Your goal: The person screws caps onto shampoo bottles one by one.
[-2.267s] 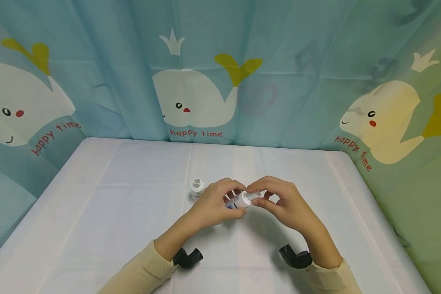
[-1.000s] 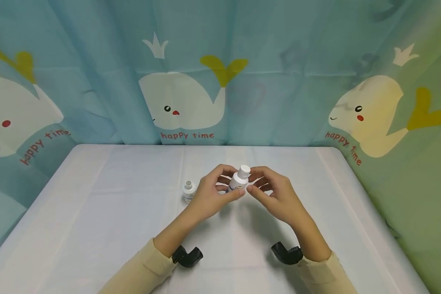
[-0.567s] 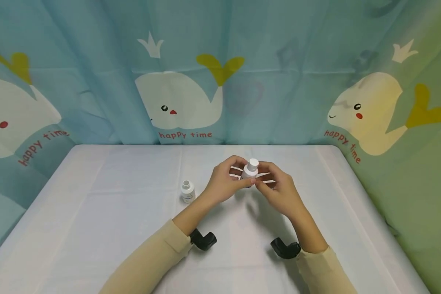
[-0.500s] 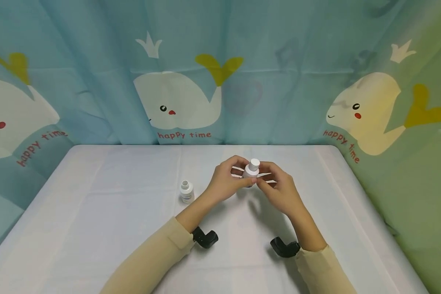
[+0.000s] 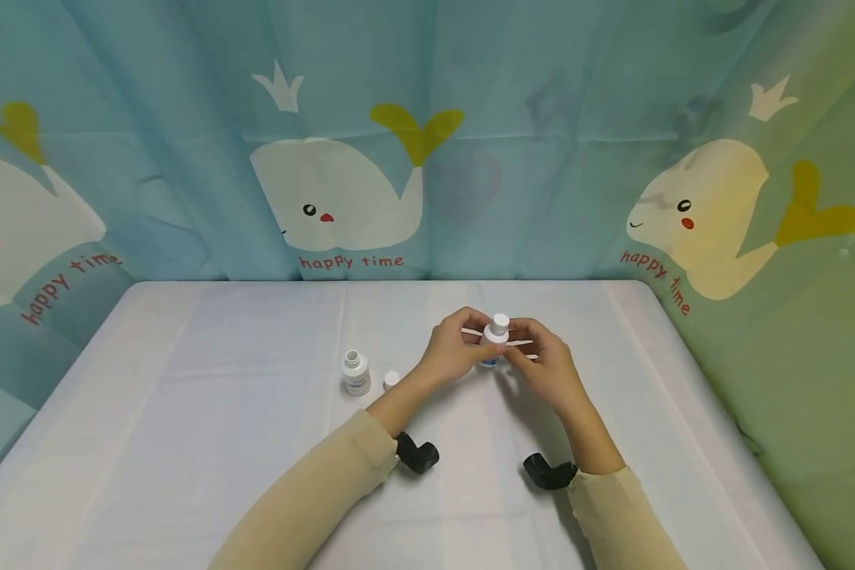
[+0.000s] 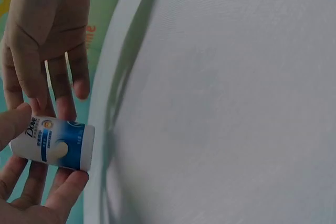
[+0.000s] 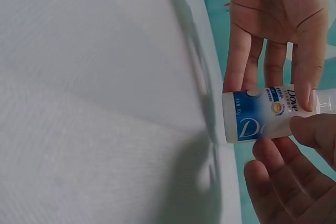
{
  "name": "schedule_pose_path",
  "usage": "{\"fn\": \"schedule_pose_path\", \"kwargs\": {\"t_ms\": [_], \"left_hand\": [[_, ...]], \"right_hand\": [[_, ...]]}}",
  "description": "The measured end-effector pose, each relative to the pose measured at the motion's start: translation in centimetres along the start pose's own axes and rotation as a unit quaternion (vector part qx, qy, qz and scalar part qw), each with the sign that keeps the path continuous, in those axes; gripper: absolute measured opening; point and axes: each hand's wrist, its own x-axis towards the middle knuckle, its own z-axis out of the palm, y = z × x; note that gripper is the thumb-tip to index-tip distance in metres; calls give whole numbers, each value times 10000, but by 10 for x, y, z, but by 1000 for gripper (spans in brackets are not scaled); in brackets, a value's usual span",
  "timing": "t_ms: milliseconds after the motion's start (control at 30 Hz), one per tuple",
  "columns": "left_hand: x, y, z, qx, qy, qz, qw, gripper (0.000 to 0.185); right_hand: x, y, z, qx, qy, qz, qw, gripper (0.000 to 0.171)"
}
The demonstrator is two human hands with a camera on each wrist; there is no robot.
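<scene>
In the head view, a small white-and-blue Dove bottle (image 5: 494, 336) stands upright between both hands above the table, its white cap (image 5: 499, 321) on top. My left hand (image 5: 452, 346) grips it from the left, thumb across the front and fingers behind. From the right, my right hand (image 5: 545, 368) also holds it between thumb and fingers. The right wrist view shows the blue lower label of the bottle (image 7: 249, 116), with the right thumb (image 7: 310, 129) pressing near the neck. Fingers of the left hand (image 6: 63, 198) support the base in the left wrist view.
An uncapped white bottle (image 5: 357, 374) stands on the table to the left. Beside it, a small white cap-like piece (image 5: 392, 380) lies partly behind the left forearm. The white table (image 5: 221, 435) ends at a whale-print curtain (image 5: 484, 237).
The held bottle has gone from tilted to upright and moved away from me. My right fingers have shifted from its top to its side. The small white piece has come into view.
</scene>
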Motion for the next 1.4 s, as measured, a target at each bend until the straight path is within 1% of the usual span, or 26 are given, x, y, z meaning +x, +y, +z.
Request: {"fn": "schedule_pose_path", "kwargs": {"t_ms": [167, 267, 400, 467, 533, 633, 700, 800, 867, 933, 1000, 1067, 1133, 1267, 1333, 1400], "left_hand": [[-1, -6, 0, 3, -4, -168, 9999, 41], [-2, -8, -2, 60, -4, -194, 9998, 42], [-5, -10, -6, 125, -99, -205, 9997, 46], [-8, -9, -10, 120, -105, -233, 9996, 50], [-12, -6, -14, 94, -68, -204, 9997, 54], [-21, 6, -26, 64, 1, 58, 10000, 56], [-30, 17, -37, 111, 13, 361, 9993, 54], [-47, 36, -60, 161, 69, 916, 9956, 49], [-58, 46, -76, 158, 181, 1288, 9914, 47], [-69, 55, -93, 78, 333, 1571, 9870, 45], [-78, 60, -109, 27, 502, 1765, 9830, 44], [-86, 63, -124, -21, 644, 1842, 9808, 45], [-94, 62, -137, 14, 755, 1882, 9792, 46], [-104, 49, -159, 85, 979, 1910, 9766, 45], [-108, 40, -168, 96, 1097, 1869, 9762, 45], [-112, 32, -177, 82, 1212, 1768, 9767, 45]], "right_hand": [[1, 3, 4, -68, -82, -46, 9999, 29], [2, 3, 5, -76, -138, -93, 9998, 30], [1, 3, 6, -158, -197, -35, 9997, 33], [1, 2, 5, -222, -173, 21, 9996, 35], [-1, -2, 3, -320, -56, 54, 9995, 36], [-2, -12, -1, -473, 376, -146, 9981, 35], [-3, -23, -3, -527, 785, -409, 9947, 34], [-5, -41, -3, -476, 1296, -999, 9854, 32], [-6, -54, -1, -351, 1396, -1437, 9791, 32], [-7, -65, 3, -237, 1280, -1826, 9745, 32], [-7, -74, 7, -160, 1067, -2118, 9713, 33], [-7, -82, 12, -80, 814, -2238, 9712, 34], [-7, -87, 18, -65, 615, -2291, 9714, 35], [-7, -94, 30, -115, 80, -2147, 9766, 37], [-8, -96, 36, -232, -360, -1942, 9800, 39], [-8, -97, 43, -463, -911, -1667, 9807, 43]]}}
